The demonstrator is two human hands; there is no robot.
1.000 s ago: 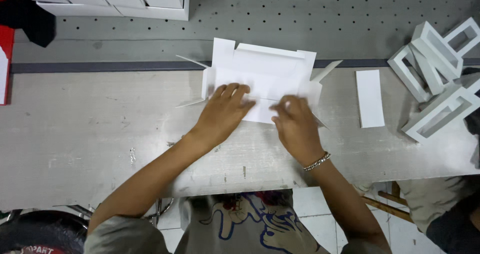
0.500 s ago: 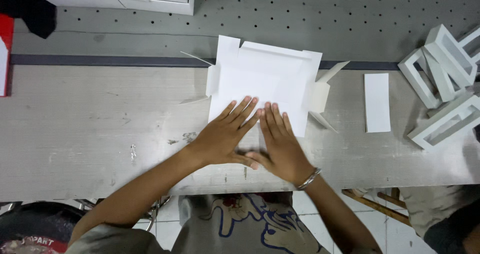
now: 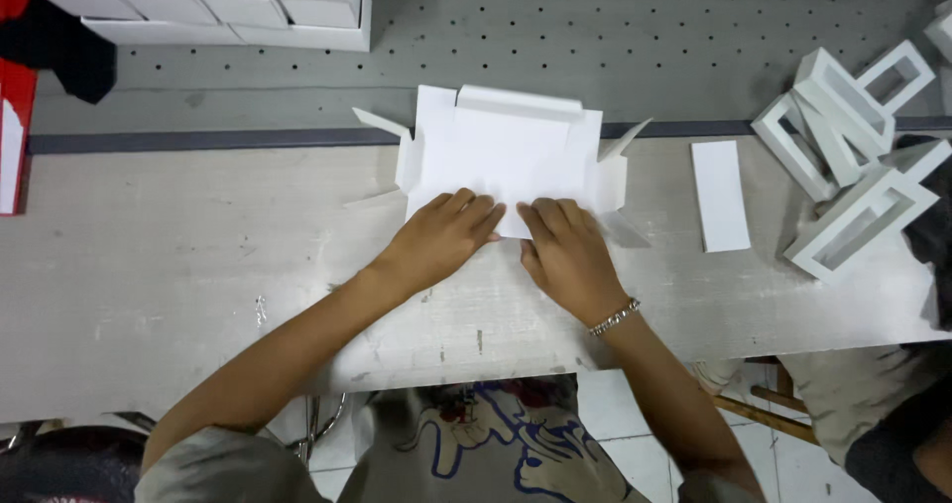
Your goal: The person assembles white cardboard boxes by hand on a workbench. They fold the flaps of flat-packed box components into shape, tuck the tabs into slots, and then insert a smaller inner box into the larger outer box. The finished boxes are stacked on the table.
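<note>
From the head camera, I am pressing both hands flat on the near edge of a white die-cut cardboard sheet (image 3: pixel 506 161) lying on the pale worktable (image 3: pixel 178 265). My left hand (image 3: pixel 441 240) is spreading its fingers over the lower left of the sheet, and my right hand (image 3: pixel 565 255), with the bracelet (image 3: pixel 615 316) at the wrist, is lying just beside it. Neither hand is clenching anything; the palms are open and bearing down.

Half a second ago my hands were lower and angled together; now they are sitting further up the sheet and side by side, so I judge I am smoothing a fold along that edge.

A narrow white strip (image 3: pixel 721 195) is lying apart to the right, near stacked white frames (image 3: pixel 848 166).
</note>
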